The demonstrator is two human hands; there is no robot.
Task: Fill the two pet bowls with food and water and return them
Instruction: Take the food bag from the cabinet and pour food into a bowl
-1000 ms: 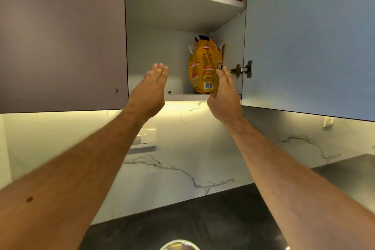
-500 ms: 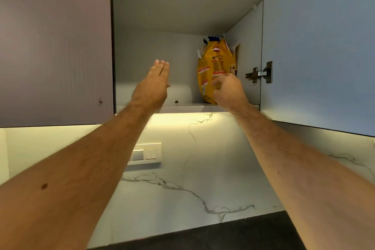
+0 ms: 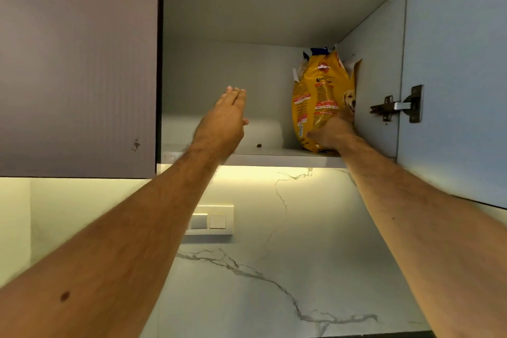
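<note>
Fingers [image 3: 233, 94] of the left hand [image 3: 222, 123] stretch straight, holding nothing, at 9 o'clock of the yellow food bag [image 3: 319, 99]. Right hand [image 3: 333, 133] grips the bag's base; bag stands upright on the cabinet shelf [image 3: 274, 158], against the right wall.

Two bare forearms show, both without sleeves. Neither wrist carries a watch, band or bracelet, and no ring shows on the left hand [image 3: 222, 121] or the right hand [image 3: 330, 133]. Fine dark hair covers both forearms. The left forearm has a small dark mole near the lower edge of view; the right forearm has a tiny dark speck.
</note>
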